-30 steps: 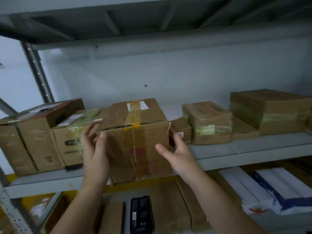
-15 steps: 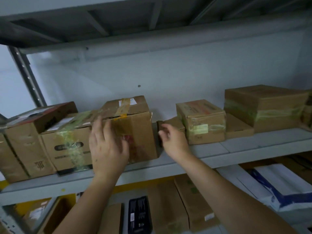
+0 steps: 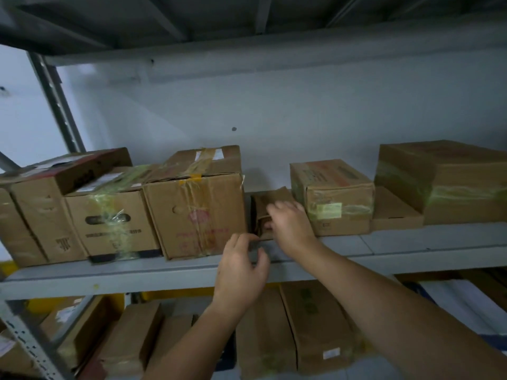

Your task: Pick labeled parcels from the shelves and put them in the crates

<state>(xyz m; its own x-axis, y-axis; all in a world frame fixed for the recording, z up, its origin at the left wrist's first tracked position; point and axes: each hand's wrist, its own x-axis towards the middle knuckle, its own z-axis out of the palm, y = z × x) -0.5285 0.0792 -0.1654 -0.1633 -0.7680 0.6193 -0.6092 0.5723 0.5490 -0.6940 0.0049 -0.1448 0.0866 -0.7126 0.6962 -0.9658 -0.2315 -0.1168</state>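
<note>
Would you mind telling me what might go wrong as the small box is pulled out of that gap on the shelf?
The small box sits wedged between the big taped box and the green-labelled box, so it may snag. Only the right hand touches it, and its grip looks shallow, so the box may slip. The left hand holds nothing.

Two bare forearms are showing, with no sleeves reaching into view. The left hand [image 3: 239, 272] and right hand [image 3: 291, 225] are wearing no gloves, rings, or watch.
</note>
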